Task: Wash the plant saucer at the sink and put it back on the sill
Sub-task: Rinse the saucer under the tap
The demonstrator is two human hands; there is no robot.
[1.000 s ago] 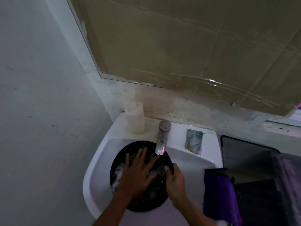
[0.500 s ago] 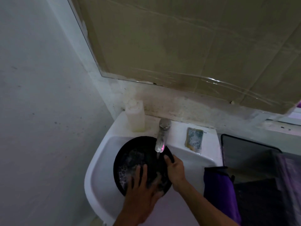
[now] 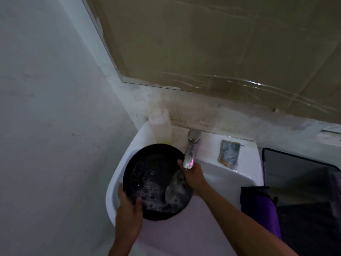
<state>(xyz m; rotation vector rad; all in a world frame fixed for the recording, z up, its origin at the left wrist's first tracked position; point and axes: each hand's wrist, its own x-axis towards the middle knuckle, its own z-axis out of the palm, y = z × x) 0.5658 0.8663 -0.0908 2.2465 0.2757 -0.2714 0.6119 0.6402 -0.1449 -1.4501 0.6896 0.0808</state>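
Gripping the sudsy black saucer (image 3: 155, 178) by opposite rims, both hands, left (image 3: 129, 209) and right (image 3: 193, 176), over the white sink (image 3: 221, 180).

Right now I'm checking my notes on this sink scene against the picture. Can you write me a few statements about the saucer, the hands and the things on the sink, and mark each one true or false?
1. The black saucer is in the white sink. True.
2. Both hands are off the saucer. False: the left hand grips its near left rim and the right hand holds its right rim.
3. A sponge lies on the sink ledge right of the tap. True.
4. The saucer is dry and clean. False: suds and water droplets cover its inside.
5. The pale bottle stands right of the tap. False: it stands to the left, in the corner.
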